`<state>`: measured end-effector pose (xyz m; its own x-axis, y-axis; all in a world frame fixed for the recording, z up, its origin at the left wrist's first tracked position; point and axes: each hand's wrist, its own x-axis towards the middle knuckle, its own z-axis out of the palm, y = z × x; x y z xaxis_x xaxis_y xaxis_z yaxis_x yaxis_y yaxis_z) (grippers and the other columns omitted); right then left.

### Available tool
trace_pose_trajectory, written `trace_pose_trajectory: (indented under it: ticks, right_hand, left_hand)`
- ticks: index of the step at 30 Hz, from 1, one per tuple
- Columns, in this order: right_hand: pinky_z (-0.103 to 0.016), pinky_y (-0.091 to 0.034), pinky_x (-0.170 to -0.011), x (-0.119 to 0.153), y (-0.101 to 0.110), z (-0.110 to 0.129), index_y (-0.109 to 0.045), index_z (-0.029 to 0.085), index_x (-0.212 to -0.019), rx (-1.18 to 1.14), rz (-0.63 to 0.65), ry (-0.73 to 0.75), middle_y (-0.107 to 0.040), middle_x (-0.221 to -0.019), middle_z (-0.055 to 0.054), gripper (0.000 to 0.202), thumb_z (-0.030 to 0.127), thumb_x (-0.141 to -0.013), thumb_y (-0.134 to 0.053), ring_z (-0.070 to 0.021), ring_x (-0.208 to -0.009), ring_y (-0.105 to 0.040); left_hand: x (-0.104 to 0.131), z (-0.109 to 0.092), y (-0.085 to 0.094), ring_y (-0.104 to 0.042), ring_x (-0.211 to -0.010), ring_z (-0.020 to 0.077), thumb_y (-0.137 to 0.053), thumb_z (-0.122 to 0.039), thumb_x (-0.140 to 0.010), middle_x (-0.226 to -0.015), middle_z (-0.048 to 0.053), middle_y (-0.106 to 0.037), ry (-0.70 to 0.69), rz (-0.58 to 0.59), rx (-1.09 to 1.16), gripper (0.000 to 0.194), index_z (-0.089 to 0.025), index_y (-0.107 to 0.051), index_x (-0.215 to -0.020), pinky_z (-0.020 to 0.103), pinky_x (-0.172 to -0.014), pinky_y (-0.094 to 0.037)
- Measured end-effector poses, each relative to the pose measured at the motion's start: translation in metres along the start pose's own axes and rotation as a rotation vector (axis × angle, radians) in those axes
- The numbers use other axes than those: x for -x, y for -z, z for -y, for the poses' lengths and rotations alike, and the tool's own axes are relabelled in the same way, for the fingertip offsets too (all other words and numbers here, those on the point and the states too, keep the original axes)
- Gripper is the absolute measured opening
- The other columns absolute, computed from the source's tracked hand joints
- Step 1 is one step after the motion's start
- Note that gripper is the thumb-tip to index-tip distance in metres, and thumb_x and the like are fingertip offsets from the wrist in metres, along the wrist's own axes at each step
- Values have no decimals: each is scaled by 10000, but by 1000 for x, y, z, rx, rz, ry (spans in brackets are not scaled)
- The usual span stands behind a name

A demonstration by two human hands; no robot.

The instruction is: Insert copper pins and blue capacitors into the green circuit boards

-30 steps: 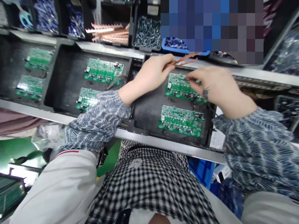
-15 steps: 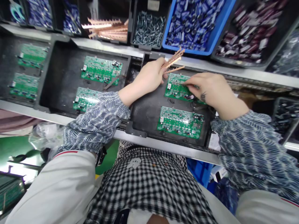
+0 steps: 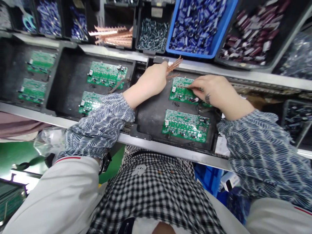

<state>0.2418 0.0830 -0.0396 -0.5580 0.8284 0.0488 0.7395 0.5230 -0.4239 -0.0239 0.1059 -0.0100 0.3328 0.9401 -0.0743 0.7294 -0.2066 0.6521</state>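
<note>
Lying under right fingers (image 3: 189, 87), green board (image 3: 179, 92), seemingly touched.

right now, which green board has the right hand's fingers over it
The upper board in the rightmost tray; the fingertips of the right hand are at it, while no other board has fingers over it.

Left hand (image 3: 156, 78) curled closed; right hand's (image 3: 212, 91) fingertips (image 3: 189, 87) pinch downward.

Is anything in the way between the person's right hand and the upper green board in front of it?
Nothing visible. The right hand has its fingertips right at the upper green board. The left hand, holding copper-coloured strips, is off to the side, not between them.
</note>
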Motion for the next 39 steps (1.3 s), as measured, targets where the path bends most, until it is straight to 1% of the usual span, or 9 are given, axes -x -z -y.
trace_pose_trajectory:
  ticks: [4,7,9,15,22,27,30,34,39]
  right_hand:
    - [-545,-515,-946,-2,11,28,-727,317,-1006,80,-4,-12,-730,-1147,-60,208,298,-966,-524,-300,-1058,-633]
    - [-544,-490,-1014,5,21,57,-700,312,-1119,124,-103,-8,-696,-1289,-62,283,340,-1031,-432,-308,-1188,-609]
    - [-519,-516,-979,14,22,63,-701,299,-1121,128,-136,14,-727,-1224,-65,330,381,-1054,-389,-295,-1138,-642]
    - [-482,-582,-838,40,3,24,-747,283,-1029,75,-179,17,-776,-1040,-63,298,370,-1004,-463,-280,-957,-707]
    - [-524,-585,-894,47,-8,11,-744,354,-979,-27,-146,-4,-762,-1035,-17,248,303,-972,-501,-278,-998,-703]
    - [-526,-579,-843,45,-4,9,-746,279,-954,17,-102,43,-753,-1006,-80,261,281,-970,-486,-302,-952,-689]
    - [-547,-560,-886,41,6,29,-739,258,-1004,105,-136,41,-735,-1083,-111,265,297,-989,-477,-326,-1015,-668]
    - [-545,-522,-1003,47,19,83,-683,248,-1236,118,-262,17,-690,-1271,-113,293,312,-1014,-503,-337,-1178,-635]
    - [-420,-583,-820,82,5,111,-728,283,-1084,58,-274,-31,-765,-1007,-41,192,283,-1015,-548,-257,-924,-716]
  left_hand:
    - [6,-12,0,-636,-961,268,-602,-167,-915,-854,93,-646,12,58,110,24,-186,-614,-923,338,-873,-488]
    - [15,-28,2,-667,-835,211,-507,-264,-1036,-816,75,-656,-4,234,309,175,-156,-610,-944,290,-791,-505]
    - [19,-34,2,-673,-775,186,-482,-284,-1060,-811,63,-666,3,338,403,206,-151,-613,-972,266,-743,-507]
    - [14,-19,1,-668,-923,210,-577,-185,-991,-768,45,-648,-57,103,270,167,-173,-648,-840,257,-850,-482]
    - [11,-11,-3,-662,-915,203,-505,-138,-995,-814,51,-651,-79,100,257,234,-163,-648,-811,260,-873,-465]
    - [16,-14,5,-652,-1030,243,-515,-153,-996,-850,69,-649,-41,58,163,180,-168,-639,-866,306,-996,-445]
    - [24,-25,4,-624,-1115,282,-542,-138,-972,-919,99,-662,-45,49,59,103,-158,-640,-998,338,-1044,-423]
    - [48,-52,-4,-644,-1050,275,-524,-146,-993,-955,99,-666,-151,115,23,170,-143,-607,-1142,323,-973,-447]
    - [75,-59,-8,-670,-962,229,-476,-161,-1025,-1010,70,-694,-310,258,7,246,-171,-589,-1243,283,-865,-450]
